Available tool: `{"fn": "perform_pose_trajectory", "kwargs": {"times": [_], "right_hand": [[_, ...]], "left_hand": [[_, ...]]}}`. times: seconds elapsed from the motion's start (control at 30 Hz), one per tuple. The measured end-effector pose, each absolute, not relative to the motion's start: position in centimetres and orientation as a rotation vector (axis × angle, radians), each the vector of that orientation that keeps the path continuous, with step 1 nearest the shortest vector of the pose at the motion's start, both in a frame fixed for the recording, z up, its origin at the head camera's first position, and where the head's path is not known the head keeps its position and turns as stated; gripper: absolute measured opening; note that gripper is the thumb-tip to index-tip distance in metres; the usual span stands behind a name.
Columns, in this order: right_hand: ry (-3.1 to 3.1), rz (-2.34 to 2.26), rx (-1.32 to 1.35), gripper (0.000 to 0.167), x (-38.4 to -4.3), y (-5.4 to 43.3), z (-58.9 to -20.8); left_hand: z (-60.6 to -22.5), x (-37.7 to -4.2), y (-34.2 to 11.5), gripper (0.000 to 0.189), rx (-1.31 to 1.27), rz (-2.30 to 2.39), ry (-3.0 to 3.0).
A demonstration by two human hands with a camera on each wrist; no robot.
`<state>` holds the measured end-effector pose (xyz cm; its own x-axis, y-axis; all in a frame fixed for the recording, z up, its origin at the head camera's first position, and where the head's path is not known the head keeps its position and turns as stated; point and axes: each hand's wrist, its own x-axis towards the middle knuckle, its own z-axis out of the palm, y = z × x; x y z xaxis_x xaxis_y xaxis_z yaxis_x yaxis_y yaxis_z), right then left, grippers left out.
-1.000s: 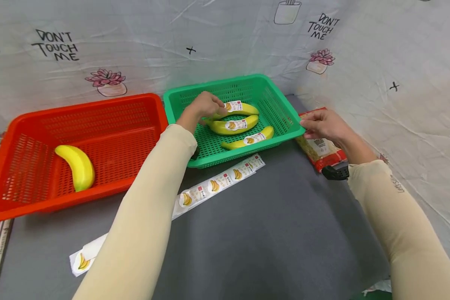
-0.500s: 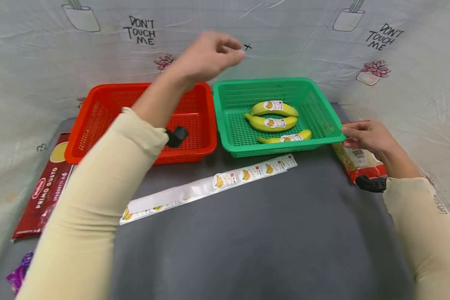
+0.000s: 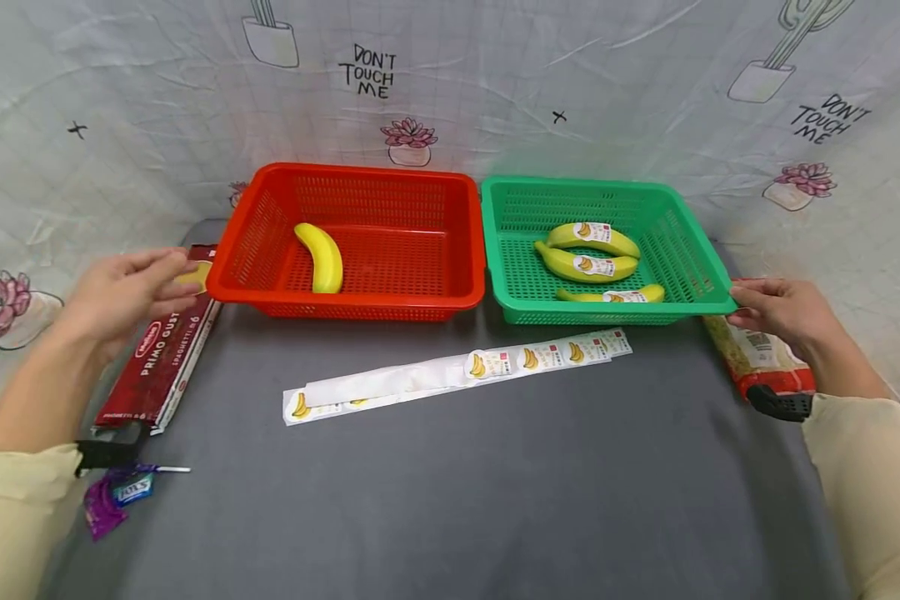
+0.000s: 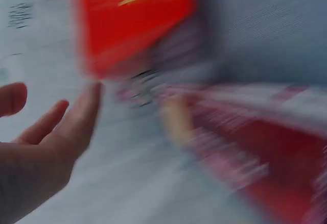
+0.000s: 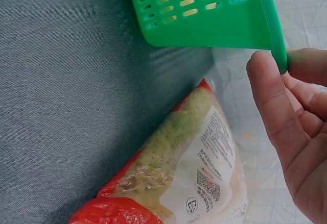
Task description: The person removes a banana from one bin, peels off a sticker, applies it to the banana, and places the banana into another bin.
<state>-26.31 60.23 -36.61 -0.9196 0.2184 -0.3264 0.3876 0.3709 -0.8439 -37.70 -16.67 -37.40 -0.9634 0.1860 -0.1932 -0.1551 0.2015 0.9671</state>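
Note:
My right hand (image 3: 783,317) pinches the front right corner of the green basket (image 3: 600,318) between thumb and fingers, as the right wrist view shows up close. Inside that basket lie several bananas (image 3: 588,265) with banana stickers on them. My left hand (image 3: 131,296) holds nothing; its fingers are spread and point toward the left corner of the red basket (image 3: 360,308). In the blurred left wrist view, the fingertips (image 4: 96,89) overlap that basket's corner. A single banana (image 3: 322,258) without a sticker lies at the left in the red basket.
Banana sticker strips (image 3: 450,377) lie in front of the baskets. A red spaghetti pack (image 3: 165,358) is under my left hand, with small purple and blue wrappers (image 3: 116,496) nearer. A red-trimmed food bag (image 5: 179,157) lies below my right hand. A sheeted wall (image 3: 450,83) stands behind.
My left hand has left the bananas in the green basket and swung left over the red basket to its far left side. The right hand keeps hold of the green rim. The head view has turned left.

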Motion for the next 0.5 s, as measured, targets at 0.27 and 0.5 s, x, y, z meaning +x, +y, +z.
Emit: {"fn": "perform_pose_trajectory", "kwargs": {"times": [0.27,0.5], "right_hand": [[2.438,-1.629,0.557,0.034,-26.2,59.7,-36.4],[2.449,-1.603,0.558,0.036,-26.1,59.6,-36.2]], "left_hand": [[-42.0,-37.0,-14.8,0.019,-0.192,2.402,1.663],[-41.9,-37.0,-14.0,0.023,-0.348,2.405,1.726]]}}
